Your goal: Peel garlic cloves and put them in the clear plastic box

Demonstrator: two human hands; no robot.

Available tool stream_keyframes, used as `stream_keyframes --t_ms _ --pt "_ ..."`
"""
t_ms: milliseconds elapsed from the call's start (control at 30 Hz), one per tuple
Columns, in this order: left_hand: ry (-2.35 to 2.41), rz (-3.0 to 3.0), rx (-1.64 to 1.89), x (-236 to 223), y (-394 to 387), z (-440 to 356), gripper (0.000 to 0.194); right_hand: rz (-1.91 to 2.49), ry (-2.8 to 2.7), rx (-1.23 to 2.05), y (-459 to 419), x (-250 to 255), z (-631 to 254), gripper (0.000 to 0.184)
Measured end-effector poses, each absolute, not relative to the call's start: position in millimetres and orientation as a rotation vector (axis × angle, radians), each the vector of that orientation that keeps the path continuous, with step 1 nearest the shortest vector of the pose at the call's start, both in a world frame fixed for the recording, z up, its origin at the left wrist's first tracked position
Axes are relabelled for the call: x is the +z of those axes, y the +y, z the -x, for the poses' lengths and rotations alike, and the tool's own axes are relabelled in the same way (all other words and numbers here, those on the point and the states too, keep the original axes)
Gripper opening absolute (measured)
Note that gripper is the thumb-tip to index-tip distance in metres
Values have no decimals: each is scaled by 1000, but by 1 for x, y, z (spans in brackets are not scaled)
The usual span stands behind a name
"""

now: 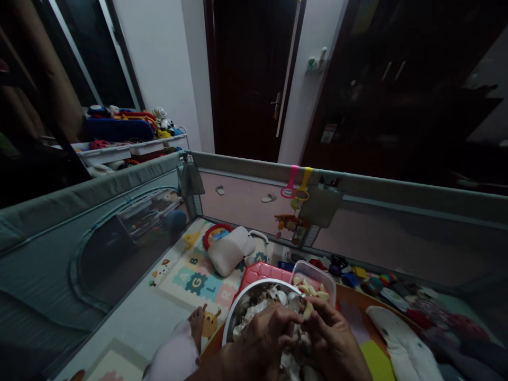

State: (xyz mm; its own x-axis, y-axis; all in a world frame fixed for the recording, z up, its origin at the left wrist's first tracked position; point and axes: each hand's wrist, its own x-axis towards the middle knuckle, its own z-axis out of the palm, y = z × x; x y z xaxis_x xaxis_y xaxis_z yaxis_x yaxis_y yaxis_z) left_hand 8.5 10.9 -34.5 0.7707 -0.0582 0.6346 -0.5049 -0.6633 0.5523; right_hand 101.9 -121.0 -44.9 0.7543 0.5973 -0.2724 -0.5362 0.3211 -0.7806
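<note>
Both my hands work close together over a metal bowl [243,302] full of pale papery skins. My left hand [266,332] is curled, fingers pressed onto something small among the skins. My right hand [332,338] pinches a pale clove-shaped piece [307,309] at its fingertips. Just behind the bowl stands a clear plastic tub [317,275] holding several similar pale peeled pieces. A red tray [260,271] lies under the bowl's far side.
I sit inside a grey mesh playpen [254,169]. A white pillow [228,251] lies on the alphabet mat [194,280]. Small toys [357,275] line the far wall. A bare foot [197,324] rests left of the bowl. Bedding [405,344] lies at right.
</note>
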Motion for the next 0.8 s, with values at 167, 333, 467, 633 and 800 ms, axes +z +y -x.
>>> stream_keyframes --t_ms 167,333,467,633,800 --pt "-357 -2247 524 -36 15 -10 43 977 -4 740 -121 -43 -104 35" --pt "-269 -2241 507 -38 17 -10 43 960 -39 791 -121 -46 -104 36" --pt "-239 -2245 662 -40 18 -10 34 1011 -58 766 -120 -43 -100 37" --pt "-335 -2159 845 -36 22 -11 19 1074 -143 858 -118 -43 -95 23" --pt "-325 -2135 900 -35 21 -13 12 1155 -362 825 -120 -43 -96 22"
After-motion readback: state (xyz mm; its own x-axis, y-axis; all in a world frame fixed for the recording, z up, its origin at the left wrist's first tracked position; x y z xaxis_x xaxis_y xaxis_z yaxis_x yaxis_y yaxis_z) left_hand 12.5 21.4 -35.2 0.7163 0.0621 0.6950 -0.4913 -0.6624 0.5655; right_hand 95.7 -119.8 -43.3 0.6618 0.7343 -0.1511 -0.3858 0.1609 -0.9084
